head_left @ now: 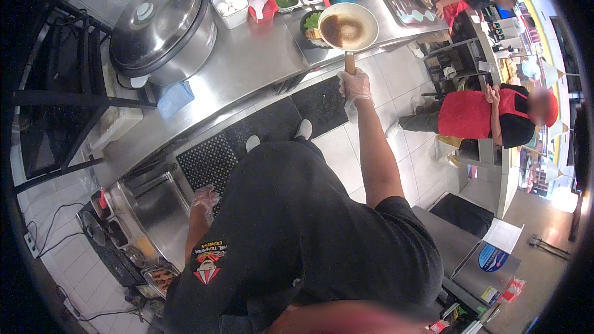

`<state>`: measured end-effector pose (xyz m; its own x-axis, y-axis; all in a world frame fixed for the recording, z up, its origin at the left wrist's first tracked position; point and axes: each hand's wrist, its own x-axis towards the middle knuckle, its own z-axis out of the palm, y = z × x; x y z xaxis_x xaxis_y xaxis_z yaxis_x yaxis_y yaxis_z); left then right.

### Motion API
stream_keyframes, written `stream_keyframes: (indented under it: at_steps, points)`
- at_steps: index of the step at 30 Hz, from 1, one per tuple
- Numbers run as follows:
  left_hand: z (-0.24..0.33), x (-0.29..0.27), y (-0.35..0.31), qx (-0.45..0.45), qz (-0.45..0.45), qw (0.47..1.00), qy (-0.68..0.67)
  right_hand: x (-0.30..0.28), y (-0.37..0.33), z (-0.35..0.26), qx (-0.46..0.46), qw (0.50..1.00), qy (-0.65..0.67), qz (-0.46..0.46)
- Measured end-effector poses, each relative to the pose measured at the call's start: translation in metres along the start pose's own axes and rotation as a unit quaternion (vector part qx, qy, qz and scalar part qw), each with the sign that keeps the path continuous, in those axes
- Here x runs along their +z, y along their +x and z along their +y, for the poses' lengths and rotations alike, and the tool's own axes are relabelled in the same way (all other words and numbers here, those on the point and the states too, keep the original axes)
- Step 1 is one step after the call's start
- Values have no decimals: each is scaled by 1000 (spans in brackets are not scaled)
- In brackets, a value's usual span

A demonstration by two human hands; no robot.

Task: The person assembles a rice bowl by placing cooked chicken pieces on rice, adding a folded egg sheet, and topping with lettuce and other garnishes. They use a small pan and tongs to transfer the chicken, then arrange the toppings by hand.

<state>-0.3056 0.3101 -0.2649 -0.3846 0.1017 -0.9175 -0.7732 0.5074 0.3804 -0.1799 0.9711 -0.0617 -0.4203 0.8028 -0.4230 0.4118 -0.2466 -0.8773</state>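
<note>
Your right hand point(354, 86) grasped one pan point(366, 23) by its handle point(350, 62), partly over one dark bowl point(303, 31) on the counter point(263, 55). I couldn't tell whether your left hand point(205, 199) was clenched. Two people point(515, 120) wore red aprons point(463, 114).

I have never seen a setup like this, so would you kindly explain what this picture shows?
There is no machine here: a person works with two hands in clear gloves. The single picture comes from a wide fisheye camera on the person's head, looking down, so straight edges bend near the rim.

The right hand grips the handle of a pale pan with brown liquid inside. The pan partly hides a dark bowl of food. The left hand hangs low at the person's side; I see nothing in it.

On the steel counter are a large lidded pot, a blue cloth and a white container of white items. Two people in red stand at the right.
</note>
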Motion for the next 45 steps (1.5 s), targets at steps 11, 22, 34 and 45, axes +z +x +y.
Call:
stream_keyframes:
  at_steps: [11, 22, 34, 45]
  points:
    - [-13, -15, 7, 64, 29, 994, 80, 14, -5, -5, -10, 1000, -3, 17]
    - [-4, -12, 9, 19, -6, 1000, 5, 16, 12, 4, -19, 999, -19, 24]
    - [-13, -13, 15, -13, -21, 990, -136, 18, 14, 0, -14, 999, -40, 26]
    - [15, -6, -9, -21, 51, 998, 29, 23, 13, -2, -14, 997, -61, 35]
